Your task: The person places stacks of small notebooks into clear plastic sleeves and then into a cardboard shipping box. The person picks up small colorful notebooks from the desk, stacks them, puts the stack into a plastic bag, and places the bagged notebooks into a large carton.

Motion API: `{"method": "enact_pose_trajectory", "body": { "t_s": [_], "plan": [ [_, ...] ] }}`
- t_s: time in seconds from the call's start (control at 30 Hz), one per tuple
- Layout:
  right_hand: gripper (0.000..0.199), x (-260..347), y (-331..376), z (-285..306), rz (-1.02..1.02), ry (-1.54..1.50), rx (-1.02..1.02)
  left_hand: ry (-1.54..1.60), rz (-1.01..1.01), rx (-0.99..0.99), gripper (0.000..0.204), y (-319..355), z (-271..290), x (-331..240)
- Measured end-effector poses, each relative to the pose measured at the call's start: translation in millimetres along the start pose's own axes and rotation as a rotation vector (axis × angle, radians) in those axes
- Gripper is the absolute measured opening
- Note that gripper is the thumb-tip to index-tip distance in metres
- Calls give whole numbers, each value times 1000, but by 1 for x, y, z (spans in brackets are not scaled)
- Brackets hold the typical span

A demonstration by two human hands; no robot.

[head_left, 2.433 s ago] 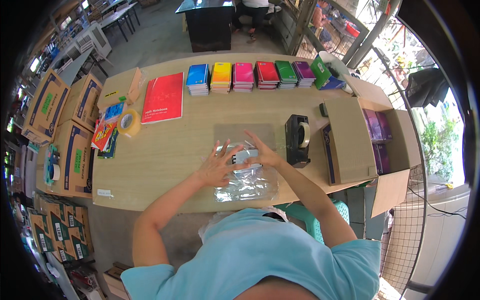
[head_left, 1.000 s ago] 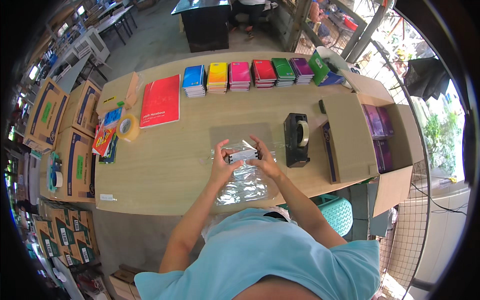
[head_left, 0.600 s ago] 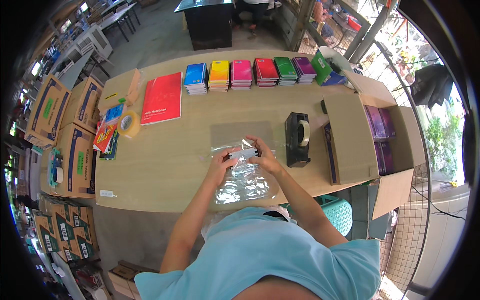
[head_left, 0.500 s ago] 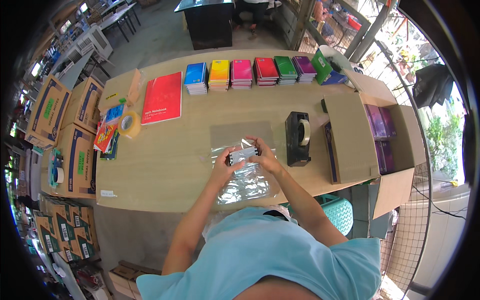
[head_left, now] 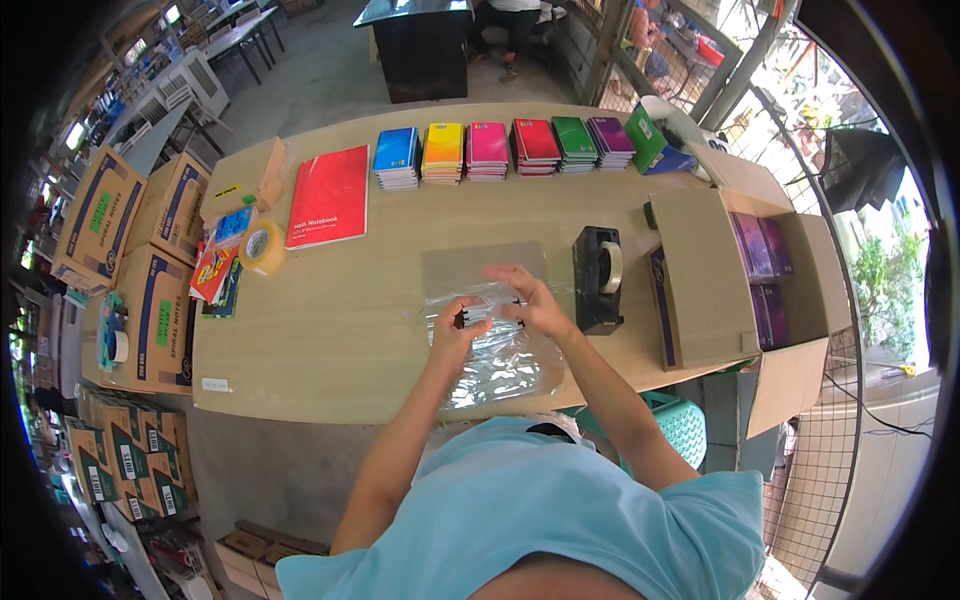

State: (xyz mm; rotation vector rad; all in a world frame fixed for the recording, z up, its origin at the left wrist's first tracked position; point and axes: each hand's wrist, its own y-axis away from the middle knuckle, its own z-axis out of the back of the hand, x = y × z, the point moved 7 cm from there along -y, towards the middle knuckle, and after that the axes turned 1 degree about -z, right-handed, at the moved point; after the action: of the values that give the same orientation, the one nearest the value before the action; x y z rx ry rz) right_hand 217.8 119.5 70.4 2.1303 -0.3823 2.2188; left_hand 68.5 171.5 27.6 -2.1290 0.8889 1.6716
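My left hand (head_left: 452,337) is closed round the left end of a small pale grey bundle (head_left: 480,315) with black toothed ends, thumb on top. What the bundle is cannot be made out. Beside its right end is my right hand (head_left: 540,308), its fingers stretched out and apart, thumb close to the bundle. Clear, shiny plastic wrap (head_left: 500,370) lies under and around the bundle and spreads toward my body. Beneath its far part is a flat greyish sheet (head_left: 470,262). A black tape dispenser (head_left: 597,285) with a tape roll stands just right of my right hand.
Along the far side of the table (head_left: 310,340) stand notebook stacks in several colours, such as blue (head_left: 396,155). A large red notebook (head_left: 330,195) and a yellowish tape roll (head_left: 262,247) lie left. An open carton (head_left: 705,275) with purple notebooks stands right; cartons (head_left: 150,320) stand left.
My right hand has loosened, its fingers lifting and spreading away from the bundle's right end. The plastic has shifted and covers more of the bundle. My left hand keeps its hold.
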Motion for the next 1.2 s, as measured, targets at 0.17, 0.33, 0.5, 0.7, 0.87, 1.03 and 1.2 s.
{"method": "enact_pose_trajectory", "body": {
  "t_s": [0.17,0.33,0.5,0.7,0.87,1.03,1.2],
  "plan": [
    [28,22,24,-10,226,454,34,-36,-79,-31,28,2,-1,1],
    [25,37,61,-26,433,757,-114,-195,-279,-60,12,7,3,-1],
    [28,49,106,26,417,713,-371,-117,-192,-103,10,6,2,4],
    [21,-39,162,201,-538,557,-930,-134,-256,-89,9,6,-3,1],
    [21,-65,149,184,-628,-22,-786,-168,-244,-94,8,4,0,4],
    [17,-37,168,166,-484,153,-955,-144,-255,-87,7,5,2,4],
    [12,-90,201,106,-607,-600,-1115,-140,-267,-88,8,5,0,3]
  ]
}}
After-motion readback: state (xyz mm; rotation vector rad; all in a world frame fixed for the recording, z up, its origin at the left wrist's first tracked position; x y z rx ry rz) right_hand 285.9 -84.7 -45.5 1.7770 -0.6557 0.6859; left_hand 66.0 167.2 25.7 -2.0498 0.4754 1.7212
